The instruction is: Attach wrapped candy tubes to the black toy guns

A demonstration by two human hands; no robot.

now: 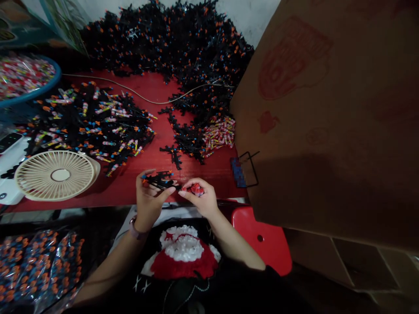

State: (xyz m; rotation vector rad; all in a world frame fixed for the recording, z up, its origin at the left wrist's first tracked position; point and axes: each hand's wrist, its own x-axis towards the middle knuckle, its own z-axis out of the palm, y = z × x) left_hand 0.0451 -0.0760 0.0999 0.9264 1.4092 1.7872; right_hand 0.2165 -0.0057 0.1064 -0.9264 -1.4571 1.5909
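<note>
Currently a cardboard box (pixel 314 117) walls off the space right of the right grip. Red desk (pixel 204 170) runs just beyond both grips. Far past them, against the wall: big black heap (pixel 170 41). Out beyond the left grip and further left: mixed pile (pixel 98 117), black parts with wrapped tubes among them. Straight ahead of the right grip and slightly right: tube pile (pixel 220 133), pink, red and yellow.

Left grip (pixel 149 198) is closed around several rifle-shaped black pieces (pixel 160 181); right grip (pixel 204 200) pinches a few red pieces (pixel 197 189). Fingertips nearly meet; can't tell if black touches red.

To do this well, I'd pinch one black piece firmly between left thumb and index, with the spares tucked back in the palm so they don't snag. I'd feed one red piece forward to the right fingertips, line it up before pushing, and press along the axis; a skewed push would probably bend something thin.

Orientation: the black pieces lie roughly crosswise, long axes from left palm toward right fingertips, slightly fanned, not parallel. Some ends poke out right, at the right grip. Orange and blue bits show among them. Red pieces are bunched too tight to read an axis.
</note>
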